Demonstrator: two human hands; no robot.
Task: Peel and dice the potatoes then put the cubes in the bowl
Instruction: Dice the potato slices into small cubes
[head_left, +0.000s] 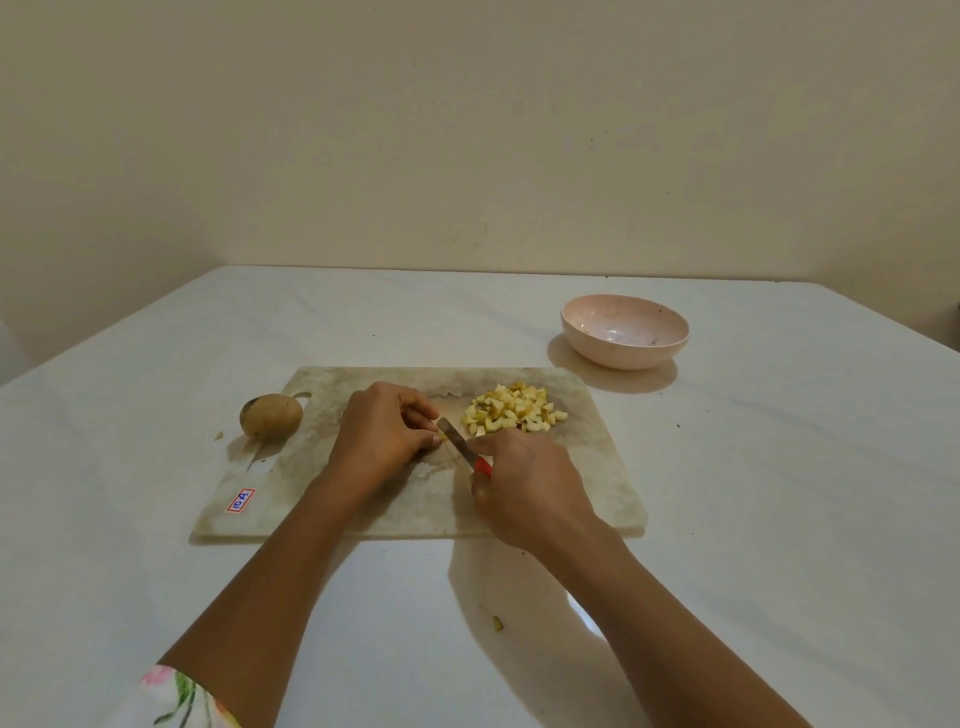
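Left hand (384, 431): fingers curled down on the cutting board (597, 467); whatever lies beneath them is hidden. Right hand (524, 488): wrapped round the red handle of a knife (460, 444), blade tip at the left fingertips. Potato cubes (514, 413) are piled just beyond the right hand. An unpeeled potato (270, 414) sits left of the left hand. The bowl (623, 358) stands on the desk (779, 519), beyond and right of the right hand.

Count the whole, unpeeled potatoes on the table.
1. The unpeeled potato rests at the left edge of the cutting board, beside its handle hole. The left hand may hide a cut piece.
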